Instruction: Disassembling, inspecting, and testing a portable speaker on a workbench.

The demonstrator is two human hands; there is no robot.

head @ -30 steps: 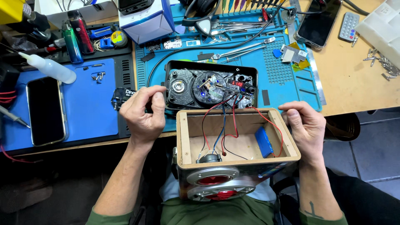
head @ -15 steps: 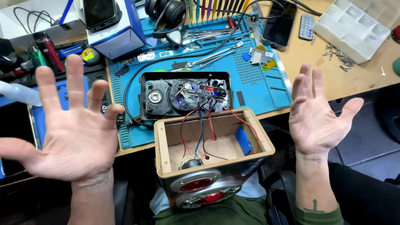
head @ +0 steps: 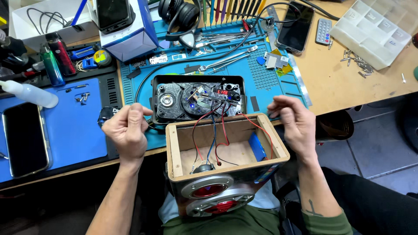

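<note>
From the head camera, an open wooden speaker box sits at the lower centre of the frame, resting on the person's lap with its open top facing up. Two round red speaker cones show on its front face, toward the bottom edge. Inside the box lie a small blue battery pack against the right wall and a tangle of red, black and blue wires that run up and out over the far rim.

Those wires lead to a black control panel lying face-down on the blue work mat, just above the box at the middle of the frame — its circuit board and a small red lit display are turned upward.

The left hand hangs just left of the box, loosely curled into a soft fist, holding nothing and not touching the wood. The right hand hovers just right of the box's upper right corner, fingers half bent and relaxed, also empty — whether it grazes the rim I cannot tell.

At the left edge a dark phone lies on a second blue mat. Headphones and a row of tools sit along the top.
</note>
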